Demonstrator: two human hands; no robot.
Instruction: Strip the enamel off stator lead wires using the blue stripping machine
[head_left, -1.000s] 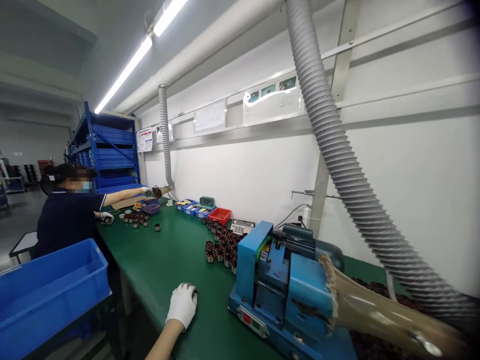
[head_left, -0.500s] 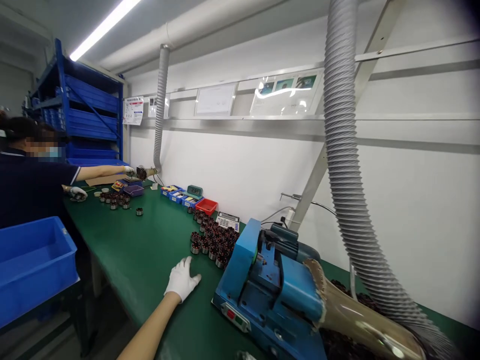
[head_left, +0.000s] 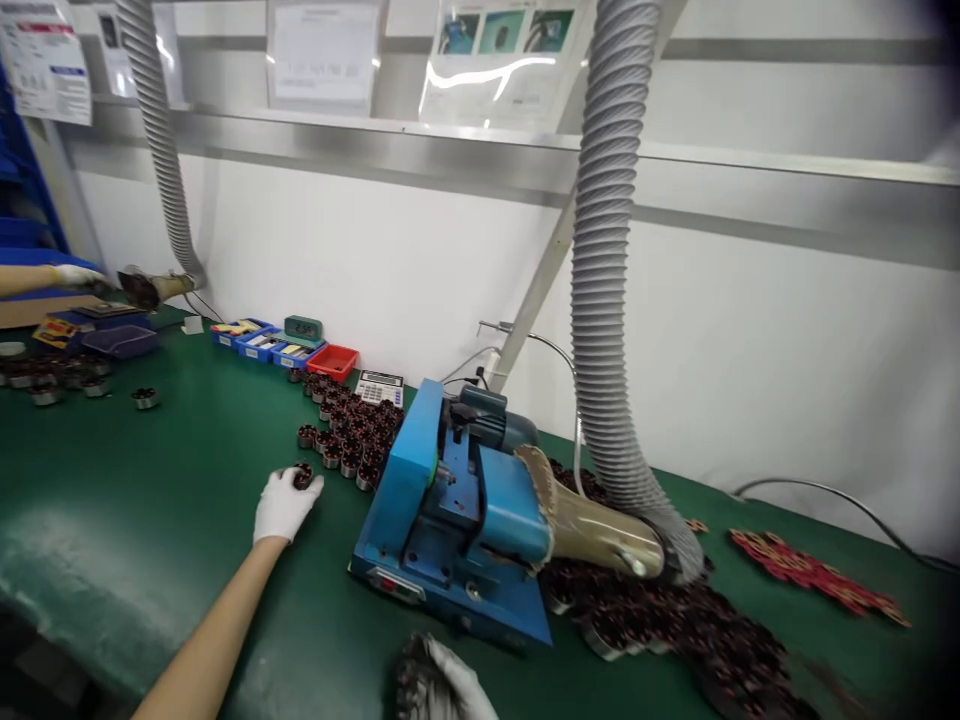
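My left hand (head_left: 283, 508), in a white glove, is closed around one small round motor stator (head_left: 303, 476) with a dark top and copper-coloured spots. It is low over the green table, just in front of a cluster of similar stators (head_left: 352, 428). At the bottom edge my right hand (head_left: 447, 684) shows only in part, its glove white on one side and blackened on the other. Motion blurs its fingers, so I cannot tell whether it holds anything. Between and beyond my hands stands a blue bench machine (head_left: 457, 520) with a motor behind it.
A grey ribbed hose (head_left: 611, 270) comes down to the machine's tan duct (head_left: 607, 530). More stators (head_left: 675, 625) lie to the right, with red parts (head_left: 814, 575) beyond. A calculator (head_left: 379, 388) and red tray (head_left: 334, 361) stand behind. A co-worker's gloved hand (head_left: 81, 278) is far left.
My view has swung right and down. My left hand was open and empty on the table; now it has hold of a stator. More of my right hand has come into view.
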